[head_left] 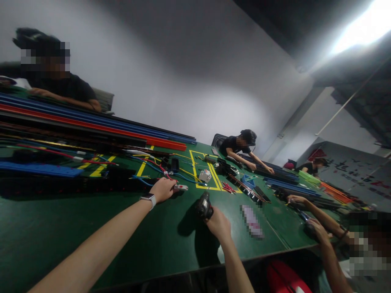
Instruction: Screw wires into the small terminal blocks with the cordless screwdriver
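My left hand [163, 189], with a watch on its wrist, is closed around a small white electrical part [182, 187] that sticks out past the fingers. Red and blue wires [160, 169] run up close behind this hand. In my right hand [220, 224] is a black power screwdriver [204, 206], gripped by its handle, its tip pointing away over the table. Beyond the tip sits a white block-shaped electrical part [205, 176] inside yellow tape lines. A bunch of red wires [228, 187] lies to its right.
Long blue and orange channels [165, 143] and a black rail [76, 185] fill the left of the green table [152, 240]. A pixelated flat object [252, 221] lies right of my right hand. Co-workers sit at the far side, and another person's hands [316, 228] work at right.
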A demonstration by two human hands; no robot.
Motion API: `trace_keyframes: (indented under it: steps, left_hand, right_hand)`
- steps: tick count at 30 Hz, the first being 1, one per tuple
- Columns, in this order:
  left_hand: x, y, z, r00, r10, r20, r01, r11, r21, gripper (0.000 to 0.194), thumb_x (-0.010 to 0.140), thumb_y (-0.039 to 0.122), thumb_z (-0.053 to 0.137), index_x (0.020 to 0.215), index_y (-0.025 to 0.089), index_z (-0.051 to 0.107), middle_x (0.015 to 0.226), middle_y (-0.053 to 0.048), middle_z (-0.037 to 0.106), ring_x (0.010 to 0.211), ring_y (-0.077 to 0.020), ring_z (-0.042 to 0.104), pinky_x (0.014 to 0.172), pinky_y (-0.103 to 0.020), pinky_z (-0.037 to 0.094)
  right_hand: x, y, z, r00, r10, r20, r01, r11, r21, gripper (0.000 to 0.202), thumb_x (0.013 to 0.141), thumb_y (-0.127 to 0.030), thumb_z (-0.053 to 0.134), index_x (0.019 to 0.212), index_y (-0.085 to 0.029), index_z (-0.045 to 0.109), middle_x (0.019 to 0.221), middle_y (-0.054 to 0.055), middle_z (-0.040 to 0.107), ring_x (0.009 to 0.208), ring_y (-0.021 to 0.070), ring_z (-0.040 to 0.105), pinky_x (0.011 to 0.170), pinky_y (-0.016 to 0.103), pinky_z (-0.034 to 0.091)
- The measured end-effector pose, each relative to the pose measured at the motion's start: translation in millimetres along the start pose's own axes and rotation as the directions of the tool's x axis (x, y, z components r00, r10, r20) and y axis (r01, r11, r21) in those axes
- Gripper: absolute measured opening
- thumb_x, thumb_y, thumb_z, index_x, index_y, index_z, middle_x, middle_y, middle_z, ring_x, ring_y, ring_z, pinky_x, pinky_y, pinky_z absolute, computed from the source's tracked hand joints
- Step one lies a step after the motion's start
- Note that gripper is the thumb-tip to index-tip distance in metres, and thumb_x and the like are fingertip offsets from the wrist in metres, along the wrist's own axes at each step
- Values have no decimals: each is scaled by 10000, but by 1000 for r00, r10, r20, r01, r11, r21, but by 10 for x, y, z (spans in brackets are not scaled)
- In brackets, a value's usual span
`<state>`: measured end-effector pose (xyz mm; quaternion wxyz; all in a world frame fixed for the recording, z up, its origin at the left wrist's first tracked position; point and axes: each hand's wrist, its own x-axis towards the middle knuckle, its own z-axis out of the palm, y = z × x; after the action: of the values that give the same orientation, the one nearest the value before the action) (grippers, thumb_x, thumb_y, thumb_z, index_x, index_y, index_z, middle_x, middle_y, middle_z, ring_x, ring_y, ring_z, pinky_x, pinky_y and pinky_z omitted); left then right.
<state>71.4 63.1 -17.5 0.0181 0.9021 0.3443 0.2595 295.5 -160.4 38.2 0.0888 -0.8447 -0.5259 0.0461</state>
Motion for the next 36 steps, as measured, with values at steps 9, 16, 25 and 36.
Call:
trace_keyframes:
  steps: [9, 16, 25, 36]
  left_hand:
    - [8, 9, -33, 1000, -2, 17, 2, 1000, 17, 288, 897, 437, 500, 1003, 224, 662, 968, -102, 728, 873, -257, 665, 828, -388, 438]
    - [3, 34, -64, 1000, -16, 27, 15, 1000, 12, 295, 886, 446, 513, 997, 221, 668, 969, -106, 722, 853, -256, 659, 805, -383, 447]
    - [35, -35, 40, 999, -20, 39, 21, 1000, -15, 308, 861, 463, 539, 1008, 226, 669, 974, -111, 714, 894, -258, 650, 858, -386, 445]
    - [10, -23, 10, 1000, 6, 11, -6, 999, -50, 233, 904, 385, 498, 990, 228, 648, 972, -86, 703, 873, -245, 632, 852, -379, 432]
  right_hand:
    - [466, 196, 62, 997, -14, 78, 15, 1000, -16, 484, 694, -583, 708, 1045, -252, 685, 1005, 100, 732, 922, 311, 685, 713, 338, 464]
    - [767, 287, 45, 992, 10, 125, -19, 997, 75, 501, 656, -505, 772, 1063, -220, 708, 1053, 106, 720, 938, 290, 681, 729, 317, 478]
    - [1076, 733, -212, 996, -32, 83, 20, 988, 150, 374, 851, -409, 619, 1099, -149, 721, 1038, 107, 722, 933, 241, 667, 787, 283, 481]
    - [1769, 976, -20, 995, 66, -70, -66, 998, 5, 531, 844, -46, 445, 1357, -125, 559, 1439, 163, 473, 1300, 239, 450, 1052, 294, 323]
